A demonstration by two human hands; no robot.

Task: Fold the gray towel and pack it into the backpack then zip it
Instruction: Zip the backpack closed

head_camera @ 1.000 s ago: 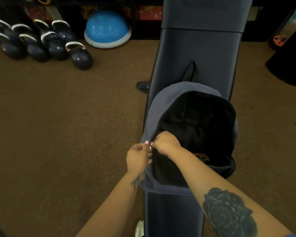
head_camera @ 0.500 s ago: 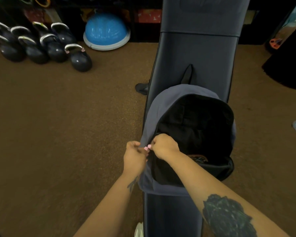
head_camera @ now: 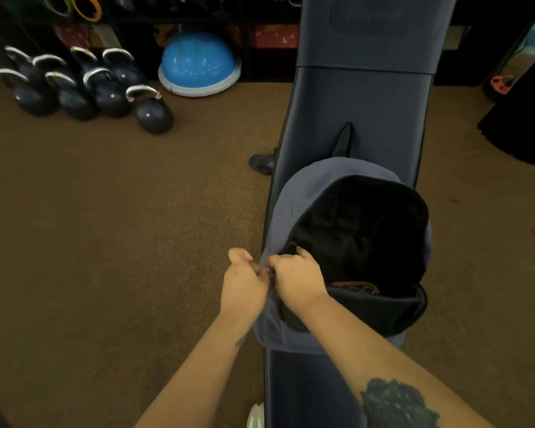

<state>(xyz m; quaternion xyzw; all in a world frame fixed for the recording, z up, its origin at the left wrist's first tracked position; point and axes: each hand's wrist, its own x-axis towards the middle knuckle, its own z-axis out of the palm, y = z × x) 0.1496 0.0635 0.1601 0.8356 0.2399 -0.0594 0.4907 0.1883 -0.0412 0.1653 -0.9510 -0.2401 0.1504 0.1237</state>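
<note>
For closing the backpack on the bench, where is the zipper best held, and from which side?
Probably at the left rim of the backpack, where both hands meet. The left hand pinches the gray edge from outside; the right hand comes over the opening. The pull itself is hidden under the fingers. The mouth gapes wide, so bracing the fabric beside the slider looks sensible.

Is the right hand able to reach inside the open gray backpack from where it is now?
Probably yes. The right hand sits at the left rim of the gray backpack; its mouth gapes wide, with nothing blocking the dark interior.
</note>
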